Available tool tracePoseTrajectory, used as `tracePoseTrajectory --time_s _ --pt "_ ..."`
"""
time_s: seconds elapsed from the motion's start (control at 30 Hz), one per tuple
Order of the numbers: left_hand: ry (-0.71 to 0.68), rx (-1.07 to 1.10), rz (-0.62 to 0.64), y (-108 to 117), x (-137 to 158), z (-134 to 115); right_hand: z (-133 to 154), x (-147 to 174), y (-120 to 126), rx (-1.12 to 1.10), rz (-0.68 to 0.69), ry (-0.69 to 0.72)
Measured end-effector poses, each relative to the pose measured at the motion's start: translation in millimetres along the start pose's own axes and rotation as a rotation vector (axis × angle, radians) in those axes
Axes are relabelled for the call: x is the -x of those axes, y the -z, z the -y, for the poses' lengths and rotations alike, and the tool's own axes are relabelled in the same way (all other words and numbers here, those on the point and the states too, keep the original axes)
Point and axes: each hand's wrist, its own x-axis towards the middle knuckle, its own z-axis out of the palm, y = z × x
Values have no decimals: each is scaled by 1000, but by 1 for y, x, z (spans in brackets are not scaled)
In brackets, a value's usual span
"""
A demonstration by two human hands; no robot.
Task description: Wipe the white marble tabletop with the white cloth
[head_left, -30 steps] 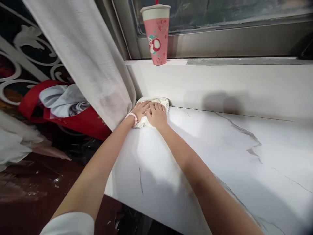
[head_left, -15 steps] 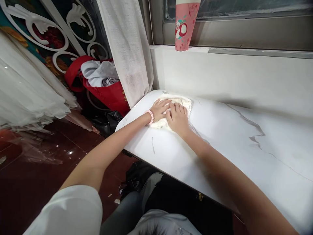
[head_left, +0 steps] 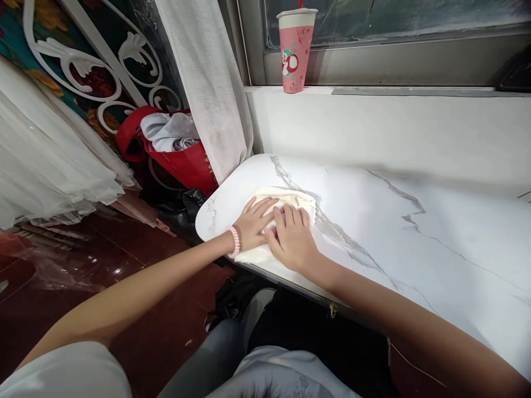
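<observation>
Here, the left hand [head_left: 252, 226] and right hand [head_left: 293, 239] lie flat and open on a cream cloth [head_left: 292, 197]. The cloth sits on the white table [head_left: 373, 226], near its round left end. Behind the table stands a pink cup [head_left: 295, 58].

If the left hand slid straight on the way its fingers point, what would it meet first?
Most likely the right hand, which lies on the cloth close beside the left hand; whether the two touch is hard to tell.
</observation>
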Motion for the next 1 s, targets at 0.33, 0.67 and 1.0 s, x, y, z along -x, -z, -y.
tracePoseTrajectory --time_s 0.33,0.67,1.0 --pt "134 28 -49 -5 8 -44 -17 -9 17 -71 39 50" --pt "113 14 21 -12 -54 -24 -61 -34 7 -71 -15 19" --pt "-113 88 9 -20 -168 30 -124 -94 -12 24 -84 -241"
